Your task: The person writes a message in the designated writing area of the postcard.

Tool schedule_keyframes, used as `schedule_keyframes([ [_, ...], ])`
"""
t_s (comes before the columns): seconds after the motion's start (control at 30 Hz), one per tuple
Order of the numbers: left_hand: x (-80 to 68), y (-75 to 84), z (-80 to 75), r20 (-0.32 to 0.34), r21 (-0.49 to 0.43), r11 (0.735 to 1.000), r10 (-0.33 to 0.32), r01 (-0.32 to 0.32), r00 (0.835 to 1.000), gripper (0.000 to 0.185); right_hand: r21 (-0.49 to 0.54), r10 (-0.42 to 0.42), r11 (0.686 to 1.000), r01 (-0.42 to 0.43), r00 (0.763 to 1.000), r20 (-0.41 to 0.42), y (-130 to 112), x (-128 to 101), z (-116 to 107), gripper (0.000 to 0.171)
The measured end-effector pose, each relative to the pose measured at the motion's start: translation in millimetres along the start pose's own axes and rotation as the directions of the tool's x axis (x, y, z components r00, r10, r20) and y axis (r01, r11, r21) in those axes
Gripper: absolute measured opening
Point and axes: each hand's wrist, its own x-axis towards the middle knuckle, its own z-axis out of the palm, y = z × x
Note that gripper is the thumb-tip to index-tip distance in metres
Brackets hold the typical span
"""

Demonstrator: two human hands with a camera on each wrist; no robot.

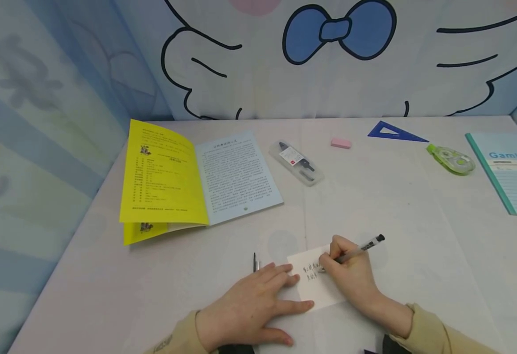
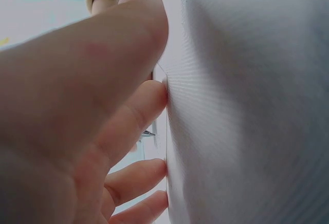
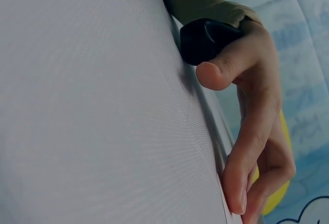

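Observation:
A small white note paper (image 1: 318, 290) with two short lines of handwriting lies on the pale table (image 1: 417, 221) near the front edge. My right hand (image 1: 347, 273) grips a black-capped pen (image 1: 362, 247), with its tip on the paper by the writing. My left hand (image 1: 262, 300) lies flat with straight fingers, and its fingertips press the paper's left edge. The left wrist view shows those fingers (image 2: 133, 116) against the table surface (image 2: 247, 106). The right wrist view shows the left hand (image 3: 257, 131) with a black wrist device (image 3: 205, 39).
An open booklet with a yellow page (image 1: 169, 182) lies at the left. Farther back are a clear compass case (image 1: 295, 162), a pink eraser (image 1: 340, 143), a blue set square (image 1: 393, 132), green correction tape (image 1: 450, 159) and a Gambit notebook (image 1: 512, 172). A thin dark pen-like object (image 1: 255, 261) lies beside my left hand.

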Motion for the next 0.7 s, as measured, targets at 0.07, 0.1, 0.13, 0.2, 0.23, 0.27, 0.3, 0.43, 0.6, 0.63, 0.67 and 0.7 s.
schedule_keyframes([
  [0.07, 0.0, -0.2, 0.2, -0.003, 0.0, 1.0, 0.0, 0.0, 1.0, 0.06, -0.004, 0.002, 1.0, -0.002, 1.0, 0.006, 0.0, 0.1, -0.1, 0.037],
  [0.1, 0.0, -0.3, 0.2, -0.005, 0.001, 1.0, 0.0, 0.0, 1.0, 0.06, -0.006, 0.002, 1.0, -0.002, 1.0, 0.006, 0.1, 0.2, -0.1, 0.037],
  [0.13, -0.1, -0.3, 0.4, -0.006, 0.001, 1.0, 0.001, -0.001, 1.0, 0.06, -0.007, 0.003, 1.0, -0.003, 1.0, 0.006, 0.3, 0.3, -0.1, 0.037],
  [0.2, -0.4, -0.4, 0.7, -0.013, 0.004, 1.0, 0.003, -0.003, 1.0, 0.06, -0.009, 0.004, 1.0, -0.004, 1.0, 0.008, 0.5, 0.5, 0.1, 0.037],
  [0.23, -0.5, -0.5, 0.9, -0.02, 0.008, 1.0, 0.005, -0.005, 1.0, 0.06, -0.009, 0.004, 1.0, -0.004, 1.0, 0.01, 0.6, 0.6, 0.2, 0.037],
  [0.27, -0.6, -0.5, 1.3, -0.026, 0.012, 1.0, 0.006, -0.006, 1.0, 0.06, -0.01, 0.004, 1.0, -0.003, 1.0, 0.011, 0.8, 0.6, 0.3, 0.037],
  [0.3, -0.8, -0.4, 1.5, -0.032, 0.016, 1.0, 0.008, -0.008, 0.999, 0.06, -0.011, 0.004, 1.0, -0.003, 1.0, 0.012, 0.8, 0.6, 0.3, 0.037],
  [0.43, -1.4, -0.5, 2.6, -0.057, 0.034, 0.999, 0.016, -0.014, 0.998, 0.06, -0.023, 0.005, 1.0, -0.005, 1.0, 0.014, 1.0, 0.6, 0.3, 0.037],
  [0.6, -1.4, -0.8, 2.7, -0.062, 0.038, 0.999, 0.019, -0.017, 0.998, 0.06, -0.004, -0.008, 1.0, 0.008, 1.0, 0.022, 2.1, 0.5, 0.5, 0.038],
  [0.63, -1.3, -0.7, 2.5, -0.062, 0.038, 0.999, 0.019, -0.017, 0.998, 0.06, 0.001, -0.012, 1.0, 0.012, 1.0, 0.022, 2.3, 0.5, 0.5, 0.038],
  [0.67, -1.2, -0.7, 2.3, -0.062, 0.038, 0.999, 0.019, -0.017, 0.998, 0.06, 0.007, -0.016, 1.0, 0.015, 1.0, 0.024, 2.4, 0.4, 0.6, 0.038],
  [0.7, -1.2, -0.6, 2.1, -0.063, 0.038, 0.999, 0.02, -0.018, 0.998, 0.06, 0.01, -0.018, 1.0, 0.018, 0.999, 0.026, 2.6, 0.3, 0.5, 0.038],
])
